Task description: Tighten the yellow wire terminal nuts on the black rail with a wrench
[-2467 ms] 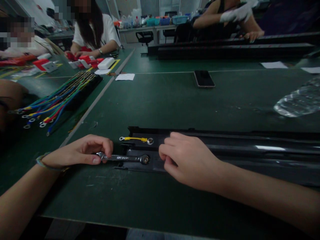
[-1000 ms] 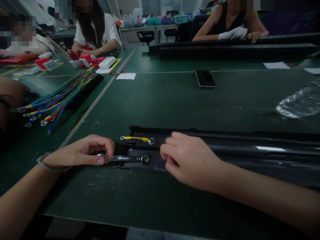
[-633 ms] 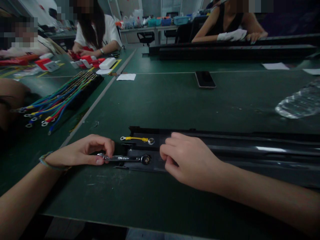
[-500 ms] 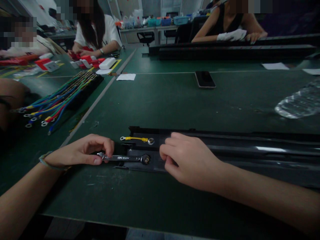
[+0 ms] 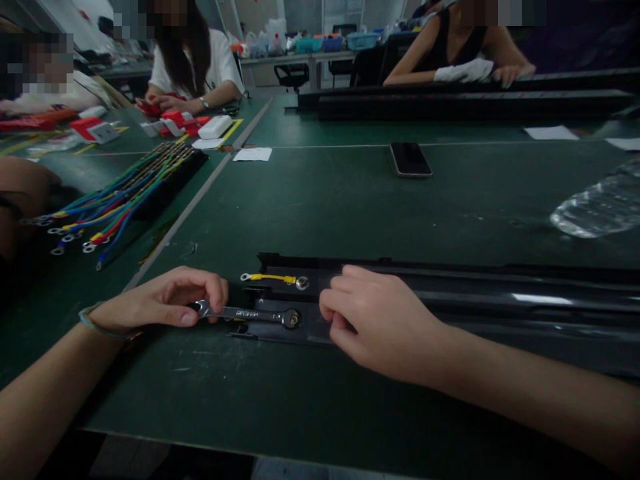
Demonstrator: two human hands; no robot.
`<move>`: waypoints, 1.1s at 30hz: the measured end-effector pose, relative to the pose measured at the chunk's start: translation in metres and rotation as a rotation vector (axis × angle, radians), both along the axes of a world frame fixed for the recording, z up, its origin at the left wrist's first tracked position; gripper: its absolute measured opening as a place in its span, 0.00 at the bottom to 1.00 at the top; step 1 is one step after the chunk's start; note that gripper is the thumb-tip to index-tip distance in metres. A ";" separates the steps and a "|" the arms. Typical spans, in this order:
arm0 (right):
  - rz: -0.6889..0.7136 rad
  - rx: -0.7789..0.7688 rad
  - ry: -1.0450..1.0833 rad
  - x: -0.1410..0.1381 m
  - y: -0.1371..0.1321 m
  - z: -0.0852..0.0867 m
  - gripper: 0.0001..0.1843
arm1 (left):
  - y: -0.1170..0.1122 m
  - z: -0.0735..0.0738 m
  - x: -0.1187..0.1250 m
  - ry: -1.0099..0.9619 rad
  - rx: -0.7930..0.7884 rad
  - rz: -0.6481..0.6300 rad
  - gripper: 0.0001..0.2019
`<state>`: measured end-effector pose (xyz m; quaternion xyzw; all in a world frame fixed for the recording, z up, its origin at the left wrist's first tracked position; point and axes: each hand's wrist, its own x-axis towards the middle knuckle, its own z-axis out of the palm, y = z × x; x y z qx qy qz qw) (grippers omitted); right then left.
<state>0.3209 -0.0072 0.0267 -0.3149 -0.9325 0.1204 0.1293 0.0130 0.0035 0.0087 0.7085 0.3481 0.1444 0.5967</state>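
My left hand [image 5: 173, 300] is closed, with thumb and fingers pinching the open-jaw end of a metal combination wrench [image 5: 260, 315]. The wrench's ring end sits around a nut [image 5: 294, 321] on a long black panel [image 5: 315, 328]. Just behind it, a short yellow cable [image 5: 273, 277] with ring terminals is laid along the panel; one terminal is at a second nut [image 5: 302, 283], while the other points left. My right hand [image 5: 375, 320] rests over the panel to the right of the ring end, fingers curled in. Whatever lies under those fingertips is hidden.
A phone [image 5: 411, 159] and a plastic bottle [image 5: 597, 200] lie beyond the panel. Bundled coloured cables [image 5: 130, 193] with ring terminals are on the left. Across the green table [image 5: 310, 207], co-workers sit by red-and-white parts [image 5: 173, 123] and another long black panel [image 5: 450, 105].
The wrench handle has swung very slightly away from me around the nut, with my left fingers still on it. My right hand stays in place.
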 end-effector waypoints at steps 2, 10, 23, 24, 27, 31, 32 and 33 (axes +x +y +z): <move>-0.003 -0.002 -0.006 0.000 0.000 0.000 0.05 | 0.000 0.000 0.000 -0.007 -0.011 0.003 0.11; -0.013 -0.014 -0.016 0.000 0.000 0.001 0.05 | 0.000 -0.001 -0.002 -0.032 -0.026 0.005 0.10; -0.007 -0.010 -0.016 0.000 -0.001 0.002 0.05 | -0.001 -0.003 -0.004 -0.035 -0.071 0.043 0.11; -0.008 -0.012 -0.017 0.000 -0.001 0.002 0.05 | -0.001 -0.003 -0.004 -0.039 -0.078 0.045 0.10; -0.013 -0.015 -0.018 0.000 -0.001 0.003 0.05 | 0.000 -0.005 -0.005 -0.046 -0.090 0.055 0.10; -0.007 -0.011 -0.016 0.000 -0.001 0.002 0.05 | 0.001 -0.005 -0.006 -0.033 -0.084 0.049 0.11; -0.005 -0.012 -0.016 0.000 -0.001 0.002 0.05 | 0.001 -0.005 -0.006 -0.030 -0.079 0.047 0.11; -0.005 -0.012 -0.018 0.000 -0.001 0.002 0.05 | 0.001 -0.005 -0.006 -0.027 -0.072 0.049 0.11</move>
